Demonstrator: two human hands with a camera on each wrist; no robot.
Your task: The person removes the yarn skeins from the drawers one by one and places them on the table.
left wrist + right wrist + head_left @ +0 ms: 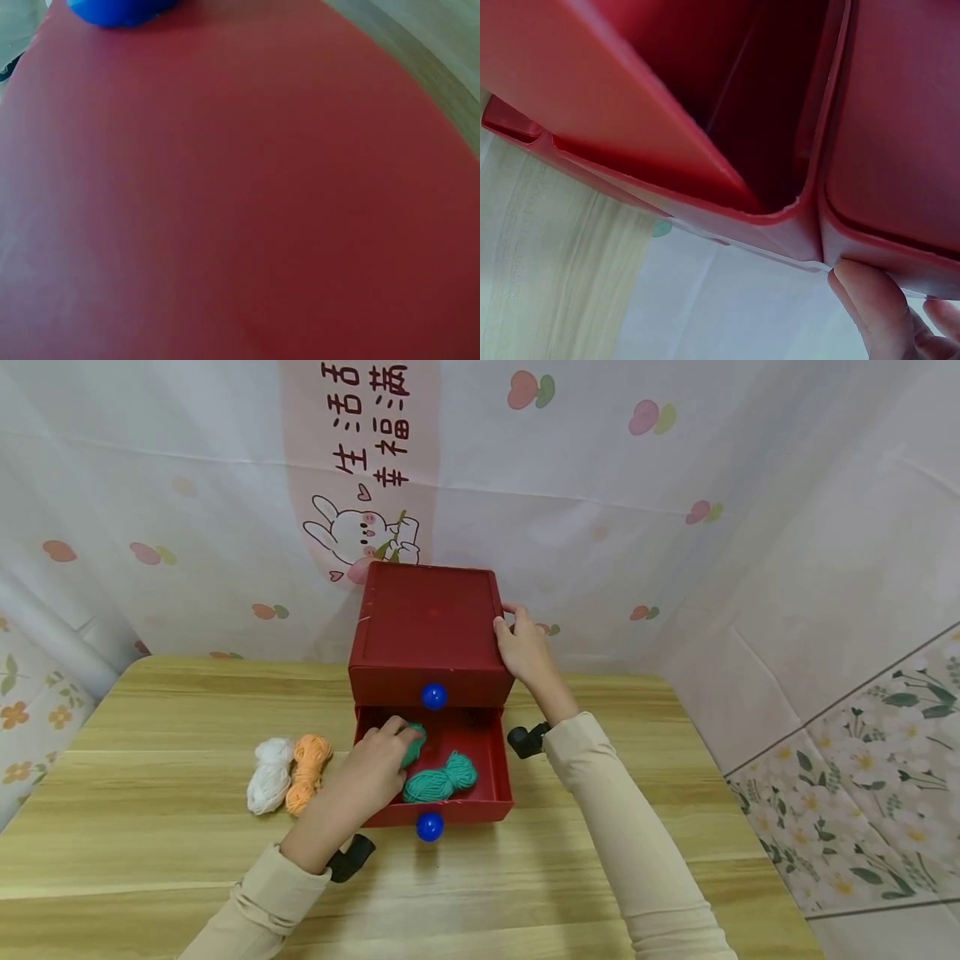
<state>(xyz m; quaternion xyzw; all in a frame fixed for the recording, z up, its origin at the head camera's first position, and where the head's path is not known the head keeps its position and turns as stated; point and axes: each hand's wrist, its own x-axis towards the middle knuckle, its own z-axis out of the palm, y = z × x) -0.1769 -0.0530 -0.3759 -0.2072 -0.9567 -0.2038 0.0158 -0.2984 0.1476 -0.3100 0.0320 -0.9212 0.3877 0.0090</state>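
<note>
A red two-drawer box (431, 618) stands on the table, its lower drawer (491, 777) pulled out. My left hand (378, 764) reaches into that drawer from the left and grips a green yarn skein (415, 747), partly hidden by the fingers. Beside it in the drawer lies another green skein (441, 779), tied around its middle. My right hand (522, 643) presses against the upper right side of the box, and in the right wrist view its thumb (870, 292) touches the red wall. The left wrist view is filled by the red drawer front (240, 187).
White (270, 775) and orange (307, 772) yarn skeins lie on the wooden table (187, 710) left of the drawer. Blue ball knobs stick out from the upper drawer (433, 696) and lower drawer. A printed curtain (600, 527) hangs close behind the box.
</note>
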